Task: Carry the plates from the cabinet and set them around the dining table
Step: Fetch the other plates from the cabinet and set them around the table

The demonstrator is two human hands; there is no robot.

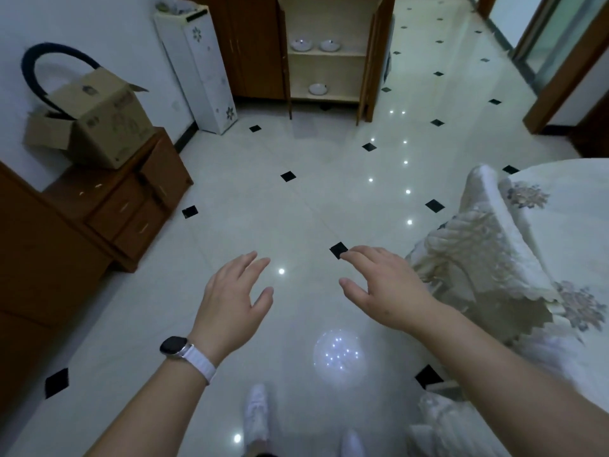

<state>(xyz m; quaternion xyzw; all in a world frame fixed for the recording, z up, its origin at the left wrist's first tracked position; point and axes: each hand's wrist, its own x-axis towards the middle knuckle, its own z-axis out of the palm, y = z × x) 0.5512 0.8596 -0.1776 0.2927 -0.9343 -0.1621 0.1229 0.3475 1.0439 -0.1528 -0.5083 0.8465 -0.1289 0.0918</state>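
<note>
An open wooden cabinet (pixel 375 61) stands at the far end of the floor. Two white plates (pixel 301 45) (pixel 330 45) rest side by side on its upper shelf, and a third plate (pixel 318 89) lies on the bottom shelf. The dining table (pixel 566 206), covered with a floral cloth, fills the right edge. My left hand (pixel 232 303), with a watch on its wrist, and my right hand (pixel 384 286) are held out over the floor, fingers spread and holding nothing, far short of the cabinet.
A covered chair (pixel 487 245) stands against the table on the right. A wooden drawer unit (pixel 131 206) with a cardboard box (pixel 99 123) on it lines the left wall. A white narrow appliance (pixel 201 70) stands left of the cabinet. Glossy tiled floor (pixel 296 209) lies between.
</note>
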